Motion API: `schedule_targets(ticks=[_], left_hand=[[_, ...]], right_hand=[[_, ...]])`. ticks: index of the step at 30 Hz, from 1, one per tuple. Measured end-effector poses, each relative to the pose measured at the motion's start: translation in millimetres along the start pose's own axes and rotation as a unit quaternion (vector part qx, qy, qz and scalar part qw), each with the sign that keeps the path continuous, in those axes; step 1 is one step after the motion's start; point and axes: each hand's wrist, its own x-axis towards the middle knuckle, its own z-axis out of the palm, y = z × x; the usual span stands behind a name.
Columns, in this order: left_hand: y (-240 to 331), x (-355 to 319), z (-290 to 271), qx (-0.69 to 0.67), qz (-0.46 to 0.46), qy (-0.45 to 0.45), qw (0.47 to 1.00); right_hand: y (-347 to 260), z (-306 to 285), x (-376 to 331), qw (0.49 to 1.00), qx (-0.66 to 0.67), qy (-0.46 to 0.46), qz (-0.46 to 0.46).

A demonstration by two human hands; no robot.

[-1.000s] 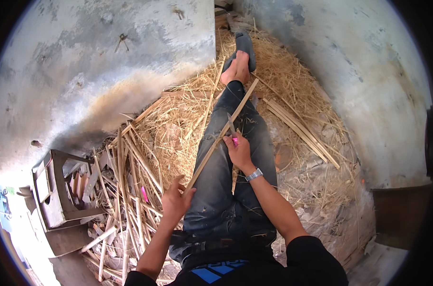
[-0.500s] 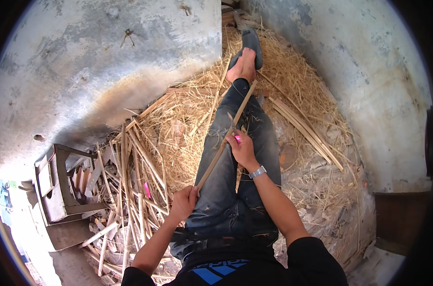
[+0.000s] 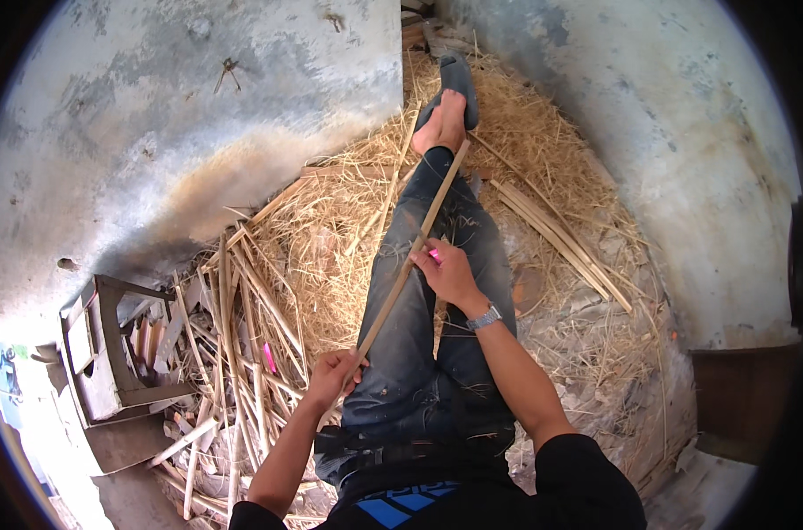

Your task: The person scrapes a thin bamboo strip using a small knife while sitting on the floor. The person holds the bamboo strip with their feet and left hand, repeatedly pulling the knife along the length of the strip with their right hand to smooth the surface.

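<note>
Since a second ago your left hand (image 3: 335, 375) has slid back along the bamboo strip (image 3: 407, 269) toward your hip, and it now sits lower on your left thigh than it did. Your right hand (image 3: 450, 272) has kept its place near the knee of the same leg. The strip's far end, which earlier reached past your ankle, now stops short of your bare foot (image 3: 443, 124), so the strip as a whole has come back toward you.

The bamboo strip lies slantwise along your left leg, its near end at your thigh and its far end by your shin, just short of the foot. Your left hand is curled tight around the near end, fingers wrapped over the top. Your right hand sits halfway up the strip, on the side away from your left leg's outer edge, fingers bent and pressed against the strip; a small pink tool (image 3: 435, 256) shows between thumb and forefinger, touching the strip. How firmly that hand squeezes the strip itself you cannot tell from here. A wristwatch (image 3: 484, 318) sits on your right wrist.

Beside your left leg, on its outer side, lies a heap of split bamboo pieces (image 3: 233, 327) over straw (image 3: 331, 221), and beyond that heap stands a small wooden stool (image 3: 101, 344). On the other side of your legs lie several long strips (image 3: 551, 234), well apart from your hands.
</note>
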Motion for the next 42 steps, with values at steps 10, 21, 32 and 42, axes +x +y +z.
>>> schedule_targets(ticks=[10,21,32,42], left_hand=[[-15.4,-2.9,9.7,0.377,0.262,0.264,0.848],[-3.0,-7.7,21.6,0.533,0.330,0.262,0.733],[10.9,-10.0,25.5,0.505,0.210,0.198,0.813],[16.6,-9.2,32.9,0.526,0.194,0.203,0.803]], right_hand=[[-6.1,-18.2,6.7,0.992,0.095,0.030,0.078],[-29.5,-34.9,22.2,0.992,-0.071,-0.105,0.023],[-14.9,-17.3,9.4,0.988,0.023,0.123,0.095],[-4.4,3.7,-37.3,0.989,-0.070,-0.048,0.117]])
